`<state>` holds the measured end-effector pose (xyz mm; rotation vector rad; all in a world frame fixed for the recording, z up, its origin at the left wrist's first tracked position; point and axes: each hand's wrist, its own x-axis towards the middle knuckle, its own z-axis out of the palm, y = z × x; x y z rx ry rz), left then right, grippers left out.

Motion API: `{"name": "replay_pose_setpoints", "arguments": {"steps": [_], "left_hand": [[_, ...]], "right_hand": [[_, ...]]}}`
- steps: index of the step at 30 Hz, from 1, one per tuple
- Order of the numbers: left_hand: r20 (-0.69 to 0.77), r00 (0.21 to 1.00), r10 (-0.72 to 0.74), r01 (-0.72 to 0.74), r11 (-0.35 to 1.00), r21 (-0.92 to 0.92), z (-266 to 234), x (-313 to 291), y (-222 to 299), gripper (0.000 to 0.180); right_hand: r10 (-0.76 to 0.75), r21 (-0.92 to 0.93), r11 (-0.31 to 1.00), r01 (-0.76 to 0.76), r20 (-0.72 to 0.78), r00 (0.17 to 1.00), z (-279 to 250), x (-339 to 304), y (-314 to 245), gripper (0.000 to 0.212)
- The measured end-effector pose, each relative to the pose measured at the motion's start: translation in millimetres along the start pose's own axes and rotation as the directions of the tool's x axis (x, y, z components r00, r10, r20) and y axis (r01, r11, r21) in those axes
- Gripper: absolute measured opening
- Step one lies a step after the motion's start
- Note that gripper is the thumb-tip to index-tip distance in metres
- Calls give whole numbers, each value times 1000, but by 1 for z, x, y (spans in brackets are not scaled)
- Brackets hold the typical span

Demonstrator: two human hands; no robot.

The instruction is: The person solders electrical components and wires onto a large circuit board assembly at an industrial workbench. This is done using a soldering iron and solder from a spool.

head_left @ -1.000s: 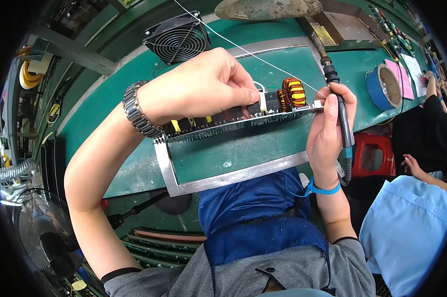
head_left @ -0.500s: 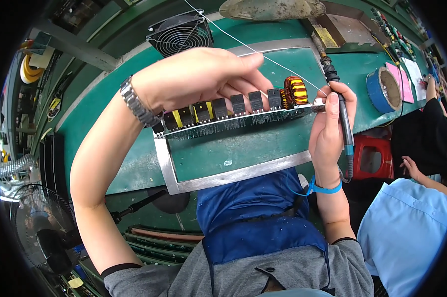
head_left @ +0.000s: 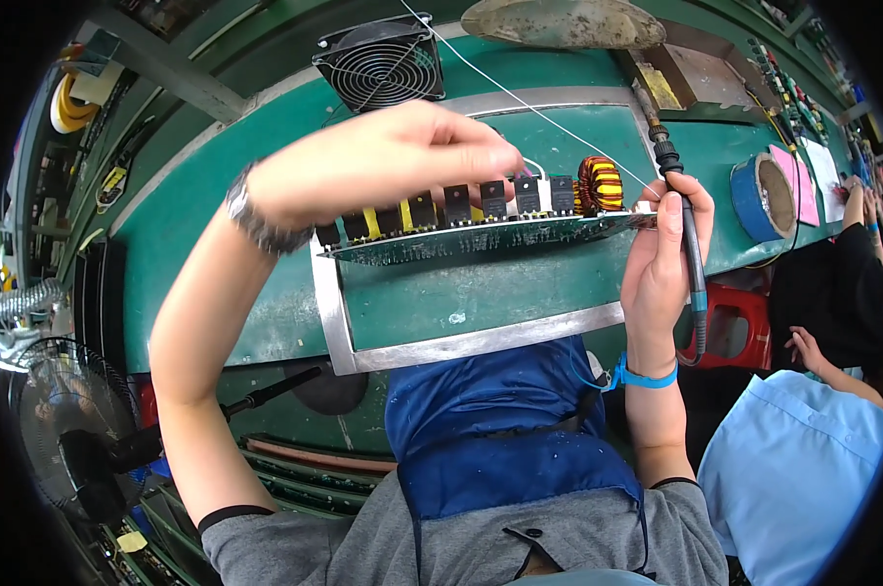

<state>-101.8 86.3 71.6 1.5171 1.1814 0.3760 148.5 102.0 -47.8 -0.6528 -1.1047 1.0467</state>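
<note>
A circuit board (head_left: 481, 236) stands on edge, tilted, over the metal frame on the bench. Along it sit several black flat components (head_left: 457, 203), yellow-wrapped parts and a copper-wound ring coil (head_left: 600, 184). My left hand (head_left: 412, 161) arches over the board's far side. Its fingertips are blurred and partly hidden behind the components, close to a white wire (head_left: 543, 174). My right hand (head_left: 664, 249) grips a soldering iron (head_left: 693, 264), tip pointing away from me, and meets the board's right end with its fingers. A thin pale wire (head_left: 534, 109) runs down to that hand.
The metal frame (head_left: 481, 346) lies on the green bench. Beyond it stand a black fan (head_left: 383, 73) and a metal tray (head_left: 700, 73). A blue tape roll (head_left: 762, 198) is at the right. A red stool (head_left: 737, 327) and a co-worker in light blue (head_left: 798, 469) are beside me.
My left hand has lifted and curled its fingers, which stretched behind the components before. The white wire now shows there. The right hand keeps its hold; the whole view has shifted slightly.
</note>
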Motion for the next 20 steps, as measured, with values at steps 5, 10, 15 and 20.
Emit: {"name": "replay_pose_setpoints", "arguments": {"steps": [5, 10, 15, 20], "left_hand": [[-264, 890, 373, -231, 866, 443, 40, -19, -7, 47], [-367, 823, 434, -208, 831, 516, 53, -20, -13, 43], [-384, 831, 403, -193, 856, 480, 57, -20, -14, 44], [-358, 850, 386, -173, 847, 502, 54, -17, -11, 44]], "right_hand": [[37, -38, 999, -36, 24, 999, -6, 1, -7, 23], [-190, -570, 777, 267, 191, 963, -35, 18, -37, 43], [-286, -534, 786, 311, 133, 949, -64, 17, -98, 49], [-158, -326, 647, 689, 827, 540, -129, 39, -138, 51]]}}
